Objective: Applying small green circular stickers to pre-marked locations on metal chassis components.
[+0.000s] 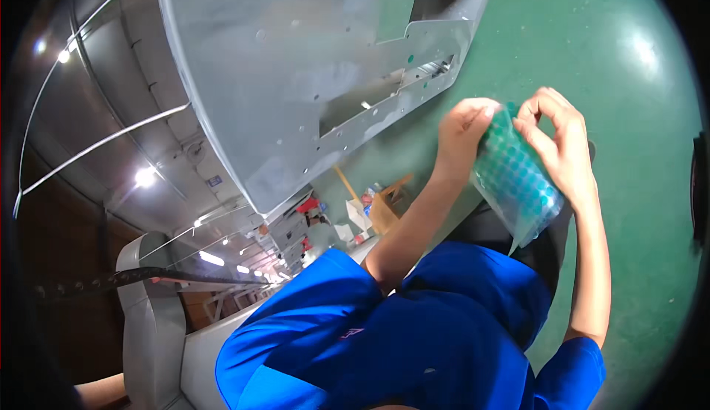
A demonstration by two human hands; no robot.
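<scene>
Sticker sheet, clear backing covered in rows of small round teal dots, sits between both hands in front of the chest, above the blue shirt and over the green floor. Left hand grips the sheet's upper left edge, fingers curled over it and pressed against the backing. Right hand is at the top right corner, thumb and forefinger pinched together on what looks like a single dot or the sheet edge; too small to tell which. Sheet bows and hangs down from the grip, lower corner free. Large grey metal panel with holes and cut-outs stands just beyond the hands, not touching them; a few teal dots already show near the holes along its lower flange. Risks as I judge them: the dot may fold on itself or stick to the fingertip as it peels, since the pinch is tight and the dots are tiny. A neighbouring dot may lift with it because the rows are packed close. The curved, one-sided hold could let the sheet slip or crease, and a dropped sheet lands on the floor and picks up dust. Cluttered benches and boxes lie farther off, well apart from the hands.
</scene>
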